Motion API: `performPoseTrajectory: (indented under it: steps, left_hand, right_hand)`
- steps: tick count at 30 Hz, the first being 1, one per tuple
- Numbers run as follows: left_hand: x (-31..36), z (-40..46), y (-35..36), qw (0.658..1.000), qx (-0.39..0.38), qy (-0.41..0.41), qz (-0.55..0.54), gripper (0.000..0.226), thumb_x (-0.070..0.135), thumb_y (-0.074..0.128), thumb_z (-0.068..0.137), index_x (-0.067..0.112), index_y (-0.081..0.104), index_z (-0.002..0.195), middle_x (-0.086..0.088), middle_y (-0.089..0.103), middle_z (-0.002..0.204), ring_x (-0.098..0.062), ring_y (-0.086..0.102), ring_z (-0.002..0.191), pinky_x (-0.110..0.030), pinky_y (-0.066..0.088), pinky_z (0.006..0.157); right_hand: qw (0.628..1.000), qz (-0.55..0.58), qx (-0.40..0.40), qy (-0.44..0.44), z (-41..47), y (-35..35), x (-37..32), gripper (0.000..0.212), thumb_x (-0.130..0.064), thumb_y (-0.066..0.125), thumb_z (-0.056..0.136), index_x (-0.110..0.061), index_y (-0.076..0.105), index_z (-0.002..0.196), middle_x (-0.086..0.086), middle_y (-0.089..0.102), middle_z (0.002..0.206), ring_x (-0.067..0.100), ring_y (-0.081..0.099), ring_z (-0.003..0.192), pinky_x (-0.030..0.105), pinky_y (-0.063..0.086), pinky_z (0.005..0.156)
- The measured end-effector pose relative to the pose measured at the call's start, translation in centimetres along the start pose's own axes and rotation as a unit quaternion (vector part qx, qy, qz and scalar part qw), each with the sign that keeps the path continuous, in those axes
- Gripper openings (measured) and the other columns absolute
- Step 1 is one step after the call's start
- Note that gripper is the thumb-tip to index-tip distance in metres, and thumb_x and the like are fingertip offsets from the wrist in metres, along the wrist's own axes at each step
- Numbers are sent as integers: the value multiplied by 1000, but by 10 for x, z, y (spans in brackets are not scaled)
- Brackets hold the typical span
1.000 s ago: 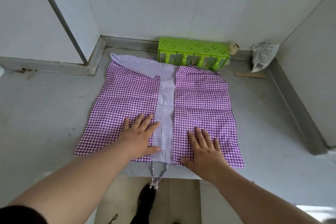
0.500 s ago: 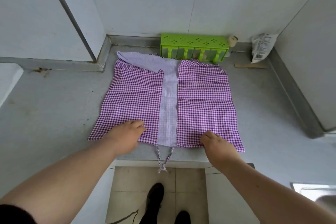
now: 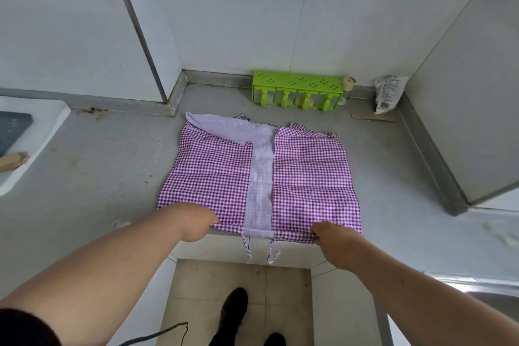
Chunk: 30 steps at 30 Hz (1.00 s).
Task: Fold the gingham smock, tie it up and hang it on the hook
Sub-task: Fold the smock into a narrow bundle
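From the head camera, a grey countertop (image 3: 92,177) fills the middle of the view, boxed in by pale wall panels at 12 o'clock and a white cabinet side at 2 o'clock. A green rack (image 3: 297,91) stands against the back wall at 12 o'clock, with a small wooden knob-like piece (image 3: 349,83) touching its right end. A white printed bag (image 3: 389,94) leans in the corner at 1 o'clock, a thin strip of wood (image 3: 373,117) lying just in front of it. At 9 o'clock sits a white tray-like piece (image 3: 42,132). Tan floor tiles (image 3: 238,289) and dark shoes (image 3: 233,307) show at 6 o'clock, below the counter edge.

The gingham smock (image 3: 311,177) lies flat on the counter at centre, its near hem at the counter's front edge. Two purple-and-white checked panels are folded inward, leaving a pale lilac strip of the reverse side between them; a pale flap turns back at its far left corner. Two thin ties (image 3: 271,250) hang off the edge at 6 o'clock.

The left hand (image 3: 196,219) grips the near hem on the left, fingers curled under the cloth. The right hand (image 3: 334,239) pinches the near hem on the right.
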State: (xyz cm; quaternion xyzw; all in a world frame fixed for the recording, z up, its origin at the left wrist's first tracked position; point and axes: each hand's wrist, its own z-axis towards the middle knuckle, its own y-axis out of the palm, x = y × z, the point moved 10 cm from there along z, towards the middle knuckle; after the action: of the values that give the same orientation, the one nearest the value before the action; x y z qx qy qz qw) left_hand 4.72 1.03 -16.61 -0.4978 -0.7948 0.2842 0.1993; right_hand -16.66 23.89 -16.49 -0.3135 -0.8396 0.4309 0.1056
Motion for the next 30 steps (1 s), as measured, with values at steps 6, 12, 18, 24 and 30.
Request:
performPoseTrajectory:
  steps: [6, 12, 18, 24, 30]
  left_hand:
    - [12, -33, -24, 1000, -4, 0, -9, 19, 17, 45, 109, 19, 63, 101, 3, 58, 96, -23, 57, 92, -34, 50, 83]
    - [5, -57, -68, 999, 37, -11, -14, 24, 30, 60, 104, 22, 68, 125, 2, 59, 111, -19, 57, 100, -32, 49, 88]
    - [-13, -58, -119, 992, 123, -25, -12, 9, 30, 58, 104, 27, 55, 97, 1, 60, 108, -20, 58, 98, -35, 50, 89]
    - [-45, -32, -159, 978, 192, -65, -52, 28, 28, 50, 108, 21, 64, 132, -4, 67, 135, -24, 64, 113, -35, 48, 98]
    - [-78, 22, -198, 971, 229, -45, -46, 29, 35, 41, 109, 26, 66, 120, 1, 68, 116, -18, 63, 100, -37, 51, 85]
  right_hand:
    - [1000, 14, -8, -22, -21, -19, 2, 25, -35, 50, 107, -30, 59, 130, -3, 57, 129, 20, 58, 111, 33, 53, 103]
    - [999, 27, 24, -39, -39, -72, 10, 29, -39, 48, 108, -38, 60, 134, -7, 64, 124, 17, 63, 106, 34, 56, 99]
    - [993, -15, 113, -44, -41, -130, 11, 30, -40, 45, 108, -36, 61, 133, -2, 66, 131, 26, 63, 114, 38, 53, 98]
    - [975, -43, 214, -41, -11, -184, 7, 26, -34, 43, 106, -29, 65, 120, -1, 68, 127, 24, 64, 113, 40, 50, 97]
    - [975, -22, 221, 2, 59, -209, 12, 30, -28, 41, 105, -27, 63, 125, -2, 65, 128, 24, 61, 118, 40, 47, 102]
